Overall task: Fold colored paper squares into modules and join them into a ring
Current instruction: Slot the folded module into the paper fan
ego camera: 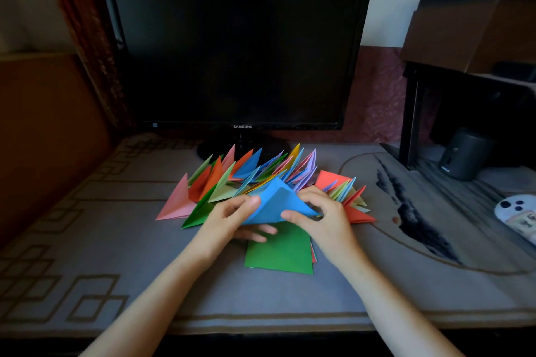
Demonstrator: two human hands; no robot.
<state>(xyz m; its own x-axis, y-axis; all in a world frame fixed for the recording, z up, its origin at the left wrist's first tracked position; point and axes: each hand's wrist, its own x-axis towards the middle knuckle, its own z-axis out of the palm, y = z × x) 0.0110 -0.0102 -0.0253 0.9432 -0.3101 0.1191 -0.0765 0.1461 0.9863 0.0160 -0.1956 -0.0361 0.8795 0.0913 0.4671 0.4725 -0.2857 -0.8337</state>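
Pinching the blue sheet from either side, both hands held it partly folded, peaked in the middle, a little above the surface. The left hand gripped the sheet's left corner with the thumb on top and the other fingers curled beneath. The right hand gripped the right side, one digit laid across the lower edge and the rest bent behind the corner. Directly below the hands a green square lay flat on the surface, topping a small stack whose red and pale edges showed at its right side. Just behind the hands stood a crowded row of folded triangular modules in pink, orange, green, blue, yellow and lilac, points up and leaning on one another, spreading from a pink one at the left to red ones at the right. A red sheet lay flat behind the right end of the row. Farther back stood a dark monitor, its foot just behind the modules. At the far right were a brown box, a dark speaker under it, and a white object at the edge of view.
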